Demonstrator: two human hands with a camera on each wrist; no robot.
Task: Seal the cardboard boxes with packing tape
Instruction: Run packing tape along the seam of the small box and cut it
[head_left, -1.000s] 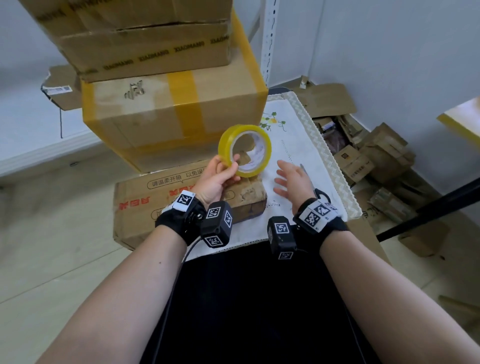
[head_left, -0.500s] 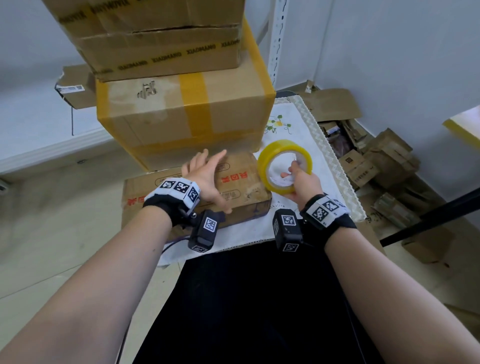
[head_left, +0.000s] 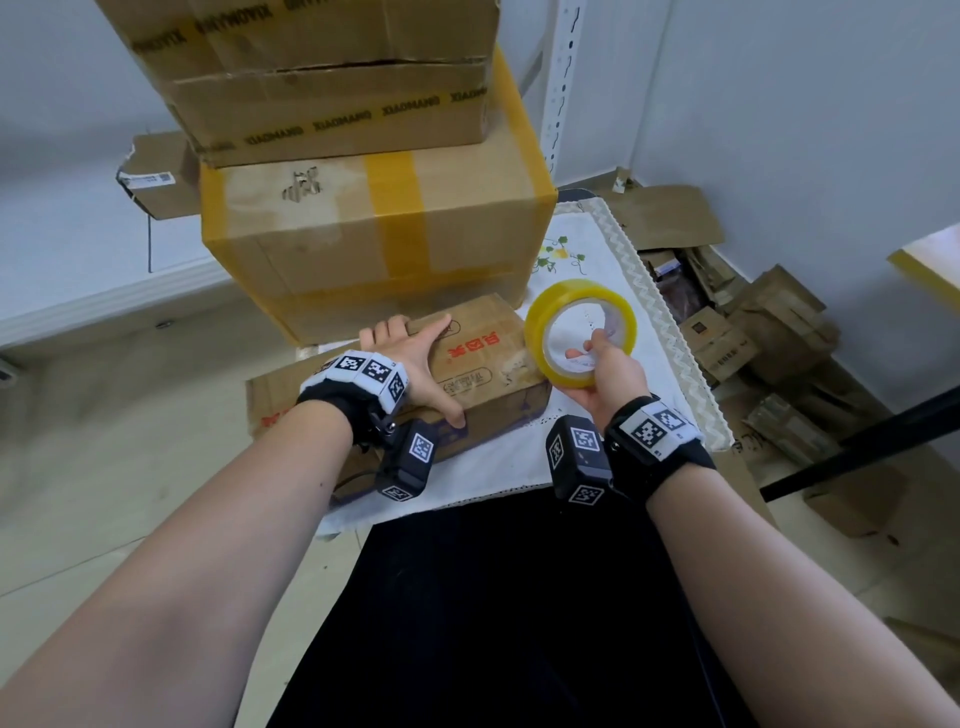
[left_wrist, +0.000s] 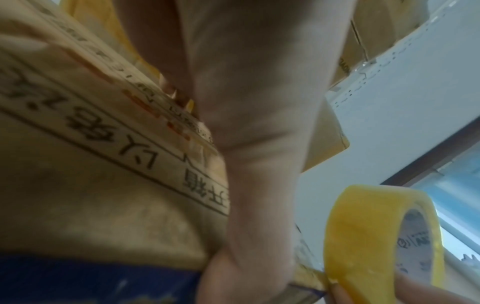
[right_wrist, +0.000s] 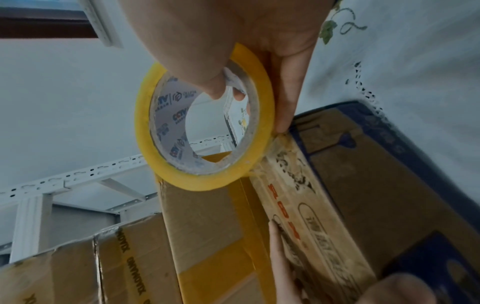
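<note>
A flat brown cardboard box (head_left: 488, 358) with red characters lies on a white cloth (head_left: 498, 467) in front of me. My left hand (head_left: 415, 364) lies flat on its top, fingers straight and thumb along the near edge; in the left wrist view the left hand (left_wrist: 259, 123) covers the box (left_wrist: 91, 185). My right hand (head_left: 608, 374) grips a yellow packing tape roll (head_left: 571, 293) just right of the box, thumb inside the core. In the right wrist view the tape roll (right_wrist: 141, 123) hangs by the box's corner (right_wrist: 337, 205).
A large box (head_left: 374, 244) sealed with yellow tape stands right behind the flat one, with more boxes (head_left: 332, 93) stacked on it. Flattened cardboard and small boxes (head_left: 753, 332) litter the floor at right. A white shelf upright (head_left: 563, 78) stands behind.
The tape roll passed from my left hand to my right hand. My left hand then came down flat onto the flat box, and the roll moved right.
</note>
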